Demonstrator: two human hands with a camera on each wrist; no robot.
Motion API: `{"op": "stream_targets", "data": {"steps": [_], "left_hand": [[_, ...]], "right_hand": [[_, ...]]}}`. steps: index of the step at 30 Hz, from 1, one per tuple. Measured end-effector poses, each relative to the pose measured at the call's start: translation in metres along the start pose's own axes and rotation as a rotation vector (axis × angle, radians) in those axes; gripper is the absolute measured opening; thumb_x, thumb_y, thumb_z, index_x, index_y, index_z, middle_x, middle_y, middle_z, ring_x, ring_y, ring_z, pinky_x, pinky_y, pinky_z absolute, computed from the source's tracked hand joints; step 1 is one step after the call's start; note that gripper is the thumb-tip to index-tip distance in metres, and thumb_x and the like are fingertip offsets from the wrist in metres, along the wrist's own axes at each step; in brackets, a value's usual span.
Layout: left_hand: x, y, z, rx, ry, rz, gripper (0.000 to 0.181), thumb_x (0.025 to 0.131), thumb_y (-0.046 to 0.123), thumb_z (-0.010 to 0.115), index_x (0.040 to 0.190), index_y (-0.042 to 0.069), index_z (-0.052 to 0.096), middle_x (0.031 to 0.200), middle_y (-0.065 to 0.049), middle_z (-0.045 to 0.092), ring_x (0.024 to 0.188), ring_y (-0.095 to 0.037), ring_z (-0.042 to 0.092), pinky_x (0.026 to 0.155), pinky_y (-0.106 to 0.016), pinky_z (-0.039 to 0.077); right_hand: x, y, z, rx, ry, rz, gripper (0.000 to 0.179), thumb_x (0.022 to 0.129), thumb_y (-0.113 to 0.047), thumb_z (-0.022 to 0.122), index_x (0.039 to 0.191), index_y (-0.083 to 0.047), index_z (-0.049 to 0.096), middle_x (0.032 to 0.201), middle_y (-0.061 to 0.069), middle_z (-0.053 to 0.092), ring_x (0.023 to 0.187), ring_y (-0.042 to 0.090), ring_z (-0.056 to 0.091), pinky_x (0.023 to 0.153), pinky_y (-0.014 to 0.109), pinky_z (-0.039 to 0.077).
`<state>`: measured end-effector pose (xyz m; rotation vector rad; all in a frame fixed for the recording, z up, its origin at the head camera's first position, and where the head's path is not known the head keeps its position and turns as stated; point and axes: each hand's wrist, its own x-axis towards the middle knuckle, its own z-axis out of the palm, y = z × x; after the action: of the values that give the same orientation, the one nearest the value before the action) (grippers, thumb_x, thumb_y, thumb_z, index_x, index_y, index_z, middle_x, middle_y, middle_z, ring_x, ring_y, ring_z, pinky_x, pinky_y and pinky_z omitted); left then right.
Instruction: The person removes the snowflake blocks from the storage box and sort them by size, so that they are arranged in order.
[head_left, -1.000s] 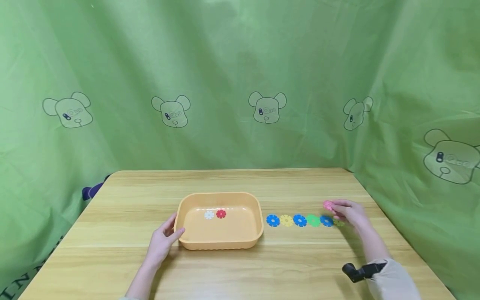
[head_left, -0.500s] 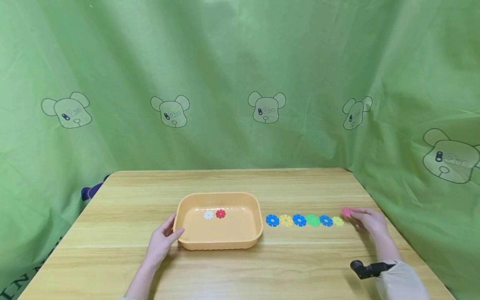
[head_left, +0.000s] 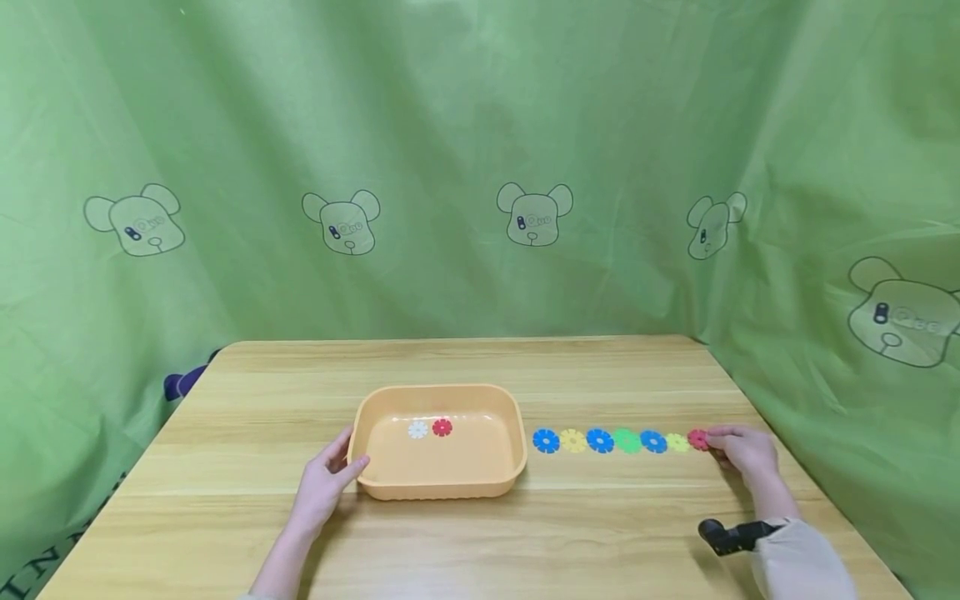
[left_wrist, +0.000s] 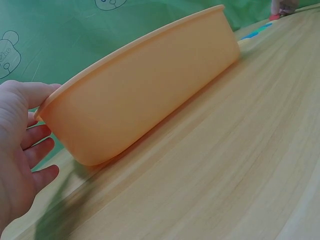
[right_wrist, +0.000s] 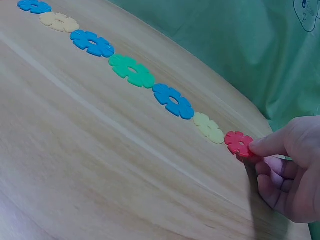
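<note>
An orange tray (head_left: 438, 389) sits mid-table with a white disc (head_left: 417, 429) and a red disc (head_left: 442, 427) inside. My left hand (head_left: 326, 479) rests against its left end, thumb on the rim, fingers straight; the left wrist view shows the hand (left_wrist: 20, 145) beside the tray wall (left_wrist: 150, 95). Right of the tray lies a row of flower-shaped discs (head_left: 600, 441) in blue, yellow and green. My right hand (head_left: 742, 450) pinches a pink-red disc (head_left: 697, 439) lying at the row's right end, next to a pale yellow disc (right_wrist: 209, 128); the right wrist view shows the fingertips (right_wrist: 260, 146) on the pink-red disc (right_wrist: 239, 143).
The wooden table (head_left: 480, 542) is backed and flanked by a green curtain (head_left: 480, 167) printed with bears. A purple object (head_left: 180, 383) pokes out at the table's far left edge. A black strap mount (head_left: 723, 533) sits on my right wrist.
My right hand carried the pink-red disc rightward and down, from above the row to the table at its right end. The left hand and tray stayed still.
</note>
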<state>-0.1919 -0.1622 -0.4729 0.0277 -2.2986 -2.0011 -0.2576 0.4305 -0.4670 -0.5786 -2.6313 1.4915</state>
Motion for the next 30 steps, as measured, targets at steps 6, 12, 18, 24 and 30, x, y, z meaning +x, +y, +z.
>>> {"op": "stream_targets", "data": {"steps": [6,12,18,24,30], "left_hand": [[0.0,-0.001,0.0,-0.001,0.003,-0.001,0.064,0.085,0.008,0.065,0.14,-0.003,0.034,0.141,-0.023,0.035,0.125,-0.039,0.04,0.102,-0.04,0.035],[0.0,0.001,-0.001,-0.006,-0.007,0.006,0.067,0.086,0.011,0.066,0.141,-0.003,0.031,0.142,-0.024,0.033,0.126,-0.039,0.038,0.103,-0.038,0.033],[0.0,0.0,-0.001,0.0,-0.01,-0.001,0.067,0.086,0.01,0.065,0.142,-0.003,0.03,0.142,-0.024,0.033,0.126,-0.04,0.038,0.103,-0.04,0.034],[0.0,0.001,-0.001,-0.007,-0.01,0.008,0.066,0.086,0.009,0.065,0.141,-0.004,0.031,0.142,-0.024,0.034,0.127,-0.038,0.038,0.103,-0.037,0.034],[-0.001,0.002,0.0,-0.011,-0.006,0.01,0.064,0.086,0.007,0.065,0.14,-0.004,0.032,0.141,-0.023,0.035,0.126,-0.037,0.039,0.101,-0.033,0.035]], "right_hand": [[0.0,-0.002,0.001,-0.054,0.01,0.001,0.032,0.082,-0.006,0.062,0.105,0.017,0.058,0.067,-0.003,0.059,0.06,0.007,0.053,0.048,0.021,0.05],[0.0,-0.005,0.0,-0.067,0.024,0.0,0.032,0.083,-0.006,0.061,0.105,0.017,0.057,0.069,-0.002,0.06,0.06,0.008,0.053,0.048,0.021,0.049],[-0.001,-0.003,-0.001,-0.008,0.01,0.006,0.036,0.085,-0.007,0.062,0.108,0.018,0.055,0.069,-0.004,0.061,0.06,0.006,0.055,0.05,0.022,0.052],[-0.004,-0.01,0.002,0.084,-0.063,-0.02,0.044,0.087,-0.008,0.06,0.118,0.02,0.048,0.075,-0.007,0.061,0.064,0.001,0.059,0.059,0.02,0.055],[-0.013,-0.041,0.013,0.041,-0.145,-0.129,0.048,0.091,-0.014,0.056,0.124,0.019,0.043,0.089,0.007,0.067,0.075,0.009,0.063,0.066,0.025,0.056]]}}
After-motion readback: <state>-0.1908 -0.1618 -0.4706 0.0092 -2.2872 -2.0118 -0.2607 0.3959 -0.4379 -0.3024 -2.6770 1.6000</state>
